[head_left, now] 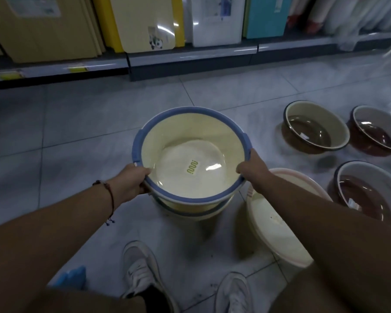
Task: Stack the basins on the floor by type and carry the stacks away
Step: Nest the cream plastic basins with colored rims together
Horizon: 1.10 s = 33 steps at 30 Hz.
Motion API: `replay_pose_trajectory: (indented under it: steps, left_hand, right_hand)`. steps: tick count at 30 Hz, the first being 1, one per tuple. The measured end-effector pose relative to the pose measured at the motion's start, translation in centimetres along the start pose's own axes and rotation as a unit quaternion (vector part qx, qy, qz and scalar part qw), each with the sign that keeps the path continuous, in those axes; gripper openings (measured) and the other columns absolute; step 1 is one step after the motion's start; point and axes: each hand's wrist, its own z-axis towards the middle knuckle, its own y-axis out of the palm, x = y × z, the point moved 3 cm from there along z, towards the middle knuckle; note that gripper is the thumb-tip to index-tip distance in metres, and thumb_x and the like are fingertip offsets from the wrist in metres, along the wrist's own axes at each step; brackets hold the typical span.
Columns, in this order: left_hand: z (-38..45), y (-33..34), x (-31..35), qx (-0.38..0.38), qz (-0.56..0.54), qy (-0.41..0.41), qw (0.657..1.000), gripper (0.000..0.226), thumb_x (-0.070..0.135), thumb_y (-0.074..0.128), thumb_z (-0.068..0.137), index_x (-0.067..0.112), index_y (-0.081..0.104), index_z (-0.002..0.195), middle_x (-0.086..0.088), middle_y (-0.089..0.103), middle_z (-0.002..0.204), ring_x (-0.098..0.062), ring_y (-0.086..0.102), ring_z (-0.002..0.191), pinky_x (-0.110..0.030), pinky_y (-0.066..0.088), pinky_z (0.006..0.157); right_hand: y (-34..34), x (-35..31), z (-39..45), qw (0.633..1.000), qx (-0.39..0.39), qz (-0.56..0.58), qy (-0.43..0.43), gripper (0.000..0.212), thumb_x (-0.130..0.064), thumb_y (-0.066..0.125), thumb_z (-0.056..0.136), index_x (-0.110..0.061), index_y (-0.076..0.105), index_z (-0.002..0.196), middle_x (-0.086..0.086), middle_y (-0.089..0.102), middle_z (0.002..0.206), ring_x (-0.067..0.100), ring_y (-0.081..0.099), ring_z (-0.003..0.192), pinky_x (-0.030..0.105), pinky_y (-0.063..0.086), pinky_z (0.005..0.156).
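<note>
Both hands grip the blue-rimmed basin (191,154): left hand (131,179) & right hand (253,168) curled over opposite near rim edges. It sits nested, roughly centred, in a matching basin (190,211) directly below.

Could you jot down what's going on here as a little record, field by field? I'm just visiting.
setting: shop aisle, tiled floor, shelf of boards behind
left hand: grips near rim of blue-rimmed basin
right hand: grips same rim, opposite side
beneath it: second blue-rimmed basin, nested
beside, right: pink-rimmed basin
further right: three brown basins, separate, unstacked
</note>
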Motion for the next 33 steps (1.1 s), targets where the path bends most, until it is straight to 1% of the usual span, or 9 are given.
replay_pose_trajectory:
  steps: [2, 6, 12, 15, 17, 20, 24, 28, 33]
  left_hand:
    - [1.0, 0.1, -0.7, -0.029, 0.032, -0.014, 0.999, 0.025, 0.012, 0.053, 0.101, 0.005, 0.055, 0.125, -0.018, 0.065, 0.107, -0.032, 0.064, 0.087, -0.046, 0.056, 0.077]
    - [2.6, -0.4, -2.8, -0.038, 0.174, -0.054, 0.983, 0.034, 0.035, 0.06, 0.097, 0.009, 0.058, 0.119, -0.015, 0.066, 0.109, -0.027, 0.064, 0.087, -0.034, 0.053, 0.064]
    - [4.0, -1.5, -5.6, -0.024, 0.335, -0.001, 0.942, 0.033, 0.045, 0.065, 0.092, 0.011, 0.061, 0.092, -0.009, 0.056, 0.077, -0.02, 0.048, 0.065, -0.026, 0.04, 0.057]
    - [4.0, -0.5, -6.4, -0.025, 0.391, 0.049, 0.919, 0.027, 0.034, 0.062, 0.096, 0.01, 0.056, 0.087, -0.004, 0.05, 0.068, -0.014, 0.043, 0.056, -0.024, 0.034, 0.048]
    - [4.1, 0.0, -6.6, -0.032, 0.421, 0.052, 0.905, 0.024, 0.032, 0.06, 0.098, 0.012, 0.052, 0.087, -0.001, 0.049, 0.07, -0.013, 0.044, 0.062, -0.028, 0.042, 0.056]
    - [4.5, 0.2, -6.7, -0.078, 0.54, 0.042, 0.837, 0.031, 0.046, 0.052, 0.099, 0.017, 0.055, 0.088, -0.007, 0.066, 0.094, -0.016, 0.053, 0.079, -0.028, 0.042, 0.067]
    - [4.3, 0.7, -6.7, -0.126, 0.675, 0.041, 0.726, 0.042, 0.053, 0.036, 0.103, 0.022, 0.061, 0.116, -0.003, 0.064, 0.121, -0.015, 0.059, 0.104, -0.026, 0.044, 0.087]
    - [4.1, 1.7, -6.8, -0.144, 0.781, 0.057, 0.605, 0.05, 0.053, 0.032, 0.103, 0.025, 0.056, 0.137, 0.002, 0.06, 0.134, -0.013, 0.056, 0.12, -0.028, 0.042, 0.103]
    - [2.0, 5.6, -4.4, -0.089, 0.829, 0.166, 0.527, 0.051, 0.05, 0.039, 0.1, 0.02, 0.04, 0.141, -0.002, 0.055, 0.134, -0.019, 0.057, 0.118, -0.033, 0.045, 0.094]
  right_hand:
    - [0.2, 0.7, 1.2, 0.999, 0.003, -0.047, -0.013, 0.058, 0.001, 0.057, 0.084, -0.015, 0.04, 0.137, -0.001, 0.051, 0.095, 0.02, 0.053, 0.096, 0.025, 0.041, 0.069]
    - [0.9, 2.2, 2.9, 0.99, -0.029, -0.137, -0.02, 0.071, 0.001, 0.061, 0.082, -0.014, 0.034, 0.146, 0.003, 0.053, 0.099, 0.021, 0.052, 0.092, 0.029, 0.044, 0.073]
    - [3.5, 5.1, 3.9, 0.976, -0.117, -0.181, -0.027, 0.125, -0.005, 0.079, 0.064, -0.029, -0.004, 0.154, 0.006, 0.054, 0.114, 0.024, 0.055, 0.104, 0.041, 0.052, 0.089]
    - [4.6, 8.7, 5.3, 0.962, -0.162, -0.217, 0.034, 0.129, -0.019, 0.082, 0.05, -0.025, 0.003, 0.151, 0.008, 0.052, 0.122, 0.028, 0.054, 0.116, 0.045, 0.052, 0.096]
    - [4.5, 9.0, 5.0, 0.948, -0.203, -0.241, 0.049, 0.119, -0.023, 0.082, 0.047, -0.018, 0.02, 0.148, 0.007, 0.053, 0.124, 0.029, 0.052, 0.118, 0.047, 0.051, 0.098]
    - [4.1, 8.4, 4.4, 0.933, -0.218, -0.28, 0.054, 0.094, -0.022, 0.084, 0.055, -0.018, 0.039, 0.138, 0.006, 0.056, 0.122, 0.026, 0.054, 0.113, 0.045, 0.051, 0.098]
    - [4.3, 11.1, 5.7, 0.913, -0.218, -0.344, 0.011, 0.092, -0.039, 0.083, 0.051, -0.033, 0.041, 0.133, -0.001, 0.058, 0.122, 0.022, 0.06, 0.106, 0.047, 0.054, 0.093]
    - [2.4, 7.5, 1.1, 0.871, -0.227, -0.433, -0.048, 0.07, -0.024, 0.071, 0.083, -0.012, 0.036, 0.143, 0.01, 0.045, 0.14, 0.03, 0.049, 0.125, 0.047, 0.045, 0.104]
    - [1.2, 8.2, 0.6, 0.846, -0.172, -0.493, -0.105, 0.085, -0.041, 0.063, 0.087, -0.021, 0.016, 0.154, 0.011, 0.021, 0.159, 0.039, 0.03, 0.142, 0.056, 0.036, 0.11]
